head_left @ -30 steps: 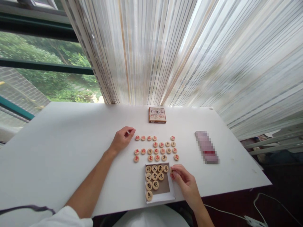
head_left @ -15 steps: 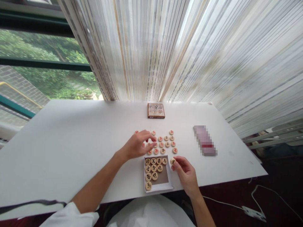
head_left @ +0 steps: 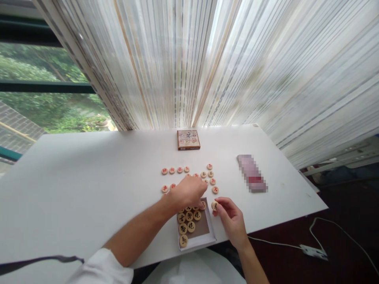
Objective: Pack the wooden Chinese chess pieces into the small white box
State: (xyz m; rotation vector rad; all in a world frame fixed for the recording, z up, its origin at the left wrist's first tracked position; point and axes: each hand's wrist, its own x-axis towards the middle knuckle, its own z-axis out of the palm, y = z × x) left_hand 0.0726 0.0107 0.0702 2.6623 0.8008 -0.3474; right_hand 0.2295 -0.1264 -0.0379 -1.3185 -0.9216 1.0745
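Observation:
My right hand [head_left: 232, 219] pinches a round wooden Chinese chess piece [head_left: 214, 206] with a black character, just right of the shallow white box [head_left: 211, 232]. My left hand [head_left: 189, 192] is curled over the box's far edge and the nearest loose pieces. Its fingertips point down, and what they hold is hidden. Inside the box lie several black-lettered pieces, such as a piece [head_left: 183, 241] in the near left corner and another piece [head_left: 191, 226] further in. Beyond the box, red and black pieces lie in loose rows, among them a red piece [head_left: 215, 189]; my left hand covers some.
A flat Chinese chess box lid [head_left: 188, 140] lies near the back of the white table [head_left: 103, 189]. A blurred pinkish object [head_left: 252, 173] rests at the right. Striped curtains [head_left: 166, 79] hang behind. A white cable and power strip [head_left: 314, 251] are on the floor.
My left hand has moved right and nearer, from above the piece rows to the box's far edge. My right hand still holds its piece beside the box. The view has shifted slightly.

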